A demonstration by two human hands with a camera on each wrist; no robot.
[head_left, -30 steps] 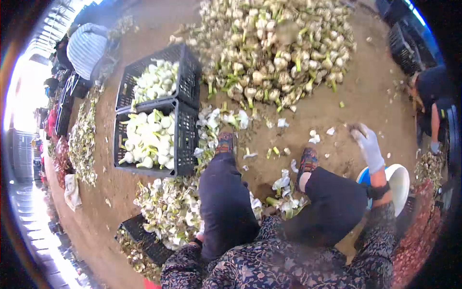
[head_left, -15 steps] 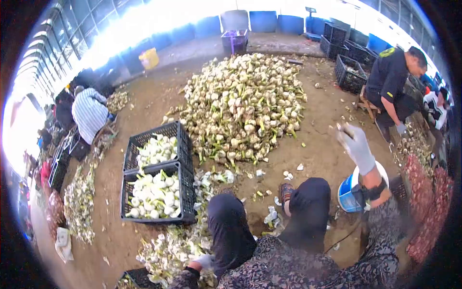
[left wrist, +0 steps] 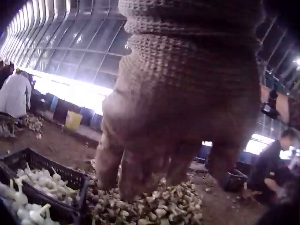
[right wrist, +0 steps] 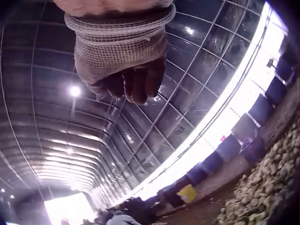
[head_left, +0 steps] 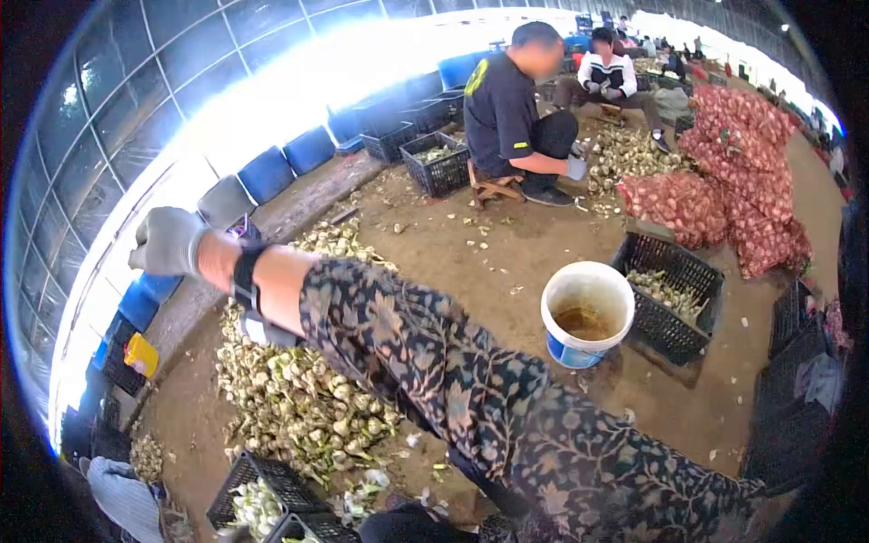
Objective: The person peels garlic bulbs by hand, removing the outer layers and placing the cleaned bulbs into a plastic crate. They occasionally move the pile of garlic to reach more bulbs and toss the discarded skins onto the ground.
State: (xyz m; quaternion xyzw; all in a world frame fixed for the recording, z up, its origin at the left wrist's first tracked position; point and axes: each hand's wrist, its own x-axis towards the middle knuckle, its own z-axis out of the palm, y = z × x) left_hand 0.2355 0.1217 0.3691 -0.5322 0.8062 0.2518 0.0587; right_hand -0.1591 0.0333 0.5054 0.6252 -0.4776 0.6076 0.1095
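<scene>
R hand: R hand point(head_left: 170, 241), gloved, raised up L of garlic pile point(head_left: 312, 407) in head view; fingers bent in loosely, nothing seen in grip. R wrist view: fingertips point down, close together, wall & roof frame behind.
L hand: L hand point(left wrist: 159, 117), gloved, above pile in L wrist view; fingers hang down, slightly apart, no bulb seen in them. Head view: mostly hidden by R forearm point(head_left: 282, 285).
Wristband: black wristband point(head_left: 246, 274) on R forearm.
Sleeve: dark floral sleeve point(head_left: 471, 380), runs from R of pile across its upper side in head view.
Garlic: heap on dirt floor, bulbs w/ green stems; partly covered by arm.
Crates: black crate point(head_left: 279, 480) w/ peeled white bulbs, nr side of pile; 2nd crate point(head_left: 324, 528) right beside it, cut off at frame edge.
Bucket: white-rimmed blue bucket point(head_left: 576, 353), R of pile, brownish stuff at bottom.
Side crate: black side crate point(head_left: 663, 338), garlic inside, just past bucket from pile.
Sacks: red net sacks point(head_left: 747, 181), stacked, far R of pile.
Worker: person in dark top point(head_left: 498, 122), on low wooden stool point(head_left: 494, 184), beyond pile to R, glove nr smaller heap point(head_left: 625, 154).
Bkgd: blue barrels point(head_left: 263, 175) along wall behind pile; yellow bin point(head_left: 141, 355) to its L.
</scene>
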